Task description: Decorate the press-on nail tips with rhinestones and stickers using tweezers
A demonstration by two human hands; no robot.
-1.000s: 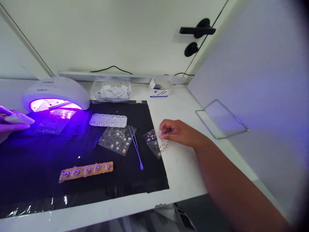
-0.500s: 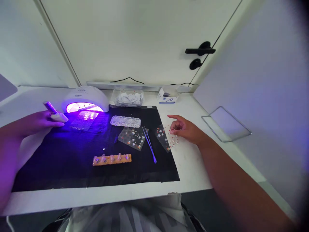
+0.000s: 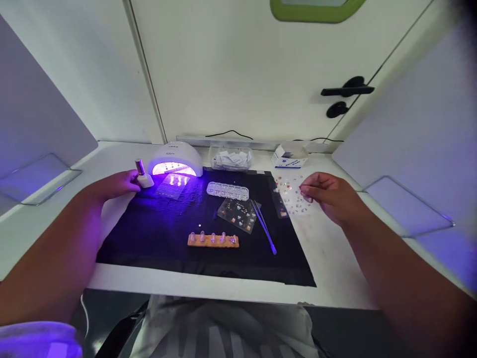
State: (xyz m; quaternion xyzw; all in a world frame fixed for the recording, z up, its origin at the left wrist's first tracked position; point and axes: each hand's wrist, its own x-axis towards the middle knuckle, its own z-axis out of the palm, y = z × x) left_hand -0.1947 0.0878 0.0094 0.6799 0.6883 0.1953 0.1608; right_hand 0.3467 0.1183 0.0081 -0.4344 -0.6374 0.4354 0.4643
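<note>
At the left, my left hand (image 3: 124, 183) has its fingers against a small white bottle (image 3: 145, 180) with a shiny cap, which stands upright beside a glowing lamp (image 3: 175, 156). On the right, my right hand (image 3: 328, 194) pinches the edge of a clear sticker sheet (image 3: 294, 199) with small red and white motifs. A second sticker sheet (image 3: 238, 215) lies on the black mat (image 3: 156, 248), with blue tweezers (image 3: 266, 231) by its right side. Nearer me is an orange strip (image 3: 213, 241) bearing several clear nail tips.
A clear sectioned case (image 3: 227, 191) and a shiny clear sheet (image 3: 173, 186) rest on the mat. Behind are a tub of white packets (image 3: 231, 159) and an open white box (image 3: 289, 157). Wire frames (image 3: 385, 179) stand at both sides.
The view has shifted, so the table items appear further right. My left hand's bottle went from tilted to upright. My right hand's fingers closed on the sticker sheet, which moved off the mat's edge.
</note>
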